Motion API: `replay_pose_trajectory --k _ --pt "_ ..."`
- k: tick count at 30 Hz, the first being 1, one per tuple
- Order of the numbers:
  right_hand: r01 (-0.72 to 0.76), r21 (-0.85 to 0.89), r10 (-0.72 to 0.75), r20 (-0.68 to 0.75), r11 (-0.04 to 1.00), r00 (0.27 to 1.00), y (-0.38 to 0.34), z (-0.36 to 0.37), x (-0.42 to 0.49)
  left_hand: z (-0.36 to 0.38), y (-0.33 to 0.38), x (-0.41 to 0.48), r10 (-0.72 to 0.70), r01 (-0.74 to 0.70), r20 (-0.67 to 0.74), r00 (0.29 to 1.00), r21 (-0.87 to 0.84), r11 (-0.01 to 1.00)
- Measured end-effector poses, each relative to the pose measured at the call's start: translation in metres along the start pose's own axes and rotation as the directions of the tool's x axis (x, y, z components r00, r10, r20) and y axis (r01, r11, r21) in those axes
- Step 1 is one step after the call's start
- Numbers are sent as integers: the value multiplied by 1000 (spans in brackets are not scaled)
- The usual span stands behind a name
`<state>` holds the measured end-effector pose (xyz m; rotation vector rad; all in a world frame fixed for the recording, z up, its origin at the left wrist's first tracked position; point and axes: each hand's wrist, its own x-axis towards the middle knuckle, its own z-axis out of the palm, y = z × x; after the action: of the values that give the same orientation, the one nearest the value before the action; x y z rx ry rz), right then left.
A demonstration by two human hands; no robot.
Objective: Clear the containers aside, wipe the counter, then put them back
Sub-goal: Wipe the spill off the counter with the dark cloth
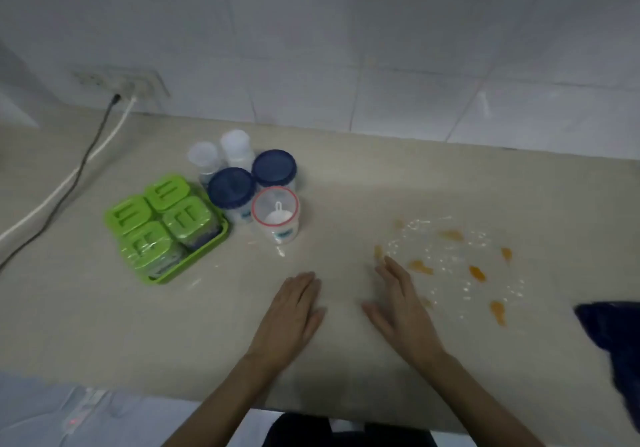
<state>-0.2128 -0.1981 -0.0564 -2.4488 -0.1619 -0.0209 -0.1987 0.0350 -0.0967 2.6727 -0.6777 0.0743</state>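
On the beige counter (346, 176) a group of containers stands left of centre: a green tray (204, 252) with several green-lidded boxes, two blue-lidded jars (231, 187) (274, 168), a clear red-rimmed jar (275, 212) with a white scoop inside, and two small white-capped bottles (235, 143) behind. An orange and wet spill (453, 259) spreads over the counter to the right. My left hand (291, 318) hovers flat, empty, fingers extended, in front of the containers. My right hand (403, 304) is also flat and empty, its fingertips at the spill's left edge.
A dark blue cloth (616, 342) lies at the right edge of the counter. Black and white cables (86, 156) run from a wall socket (135, 83) across the far left. A tiled wall backs the counter. The front edge runs just below my forearms.
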Motion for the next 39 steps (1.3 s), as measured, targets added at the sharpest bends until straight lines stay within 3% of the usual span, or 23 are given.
replay_pose_trajectory --k 4,8,12,19,21,23,25,32,36,39 --pt "-217 -83 217 -17 973 976 49 -29 -97 22 46 1 17 -20 94 995 28 999" --pt "-335 -92 330 -69 938 942 74 -51 -143 40 84 13 -19 7 157 987 76 997" --pt "-333 -90 329 -62 938 942 99 -78 -156 54 113 28 -83 66 168 982 109 992" --pt "-289 -273 267 -115 918 957 177 -145 -156 54 125 31 -207 183 117 971 182 966" --pt "-409 -351 352 -216 843 911 213 -174 -158 56 124 33 -210 181 130 969 203 962" --pt "-602 -370 523 -299 708 798 251 -201 -166 57 123 33 -207 176 134 969 213 961" --pt "-682 -403 629 -276 611 727 280 -215 -173 57 123 34 -207 179 122 971 208 962" --pt "-646 -470 642 -197 601 741 287 -200 -169 57 127 34 -225 201 111 968 191 961" --pt "-546 -514 571 -127 661 811 274 -193 -153 57 131 35 -243 219 119 963 185 958" --pt "-388 -539 436 -44 747 899 244 -166 -122 57 130 35 -247 222 127 961 187 957"
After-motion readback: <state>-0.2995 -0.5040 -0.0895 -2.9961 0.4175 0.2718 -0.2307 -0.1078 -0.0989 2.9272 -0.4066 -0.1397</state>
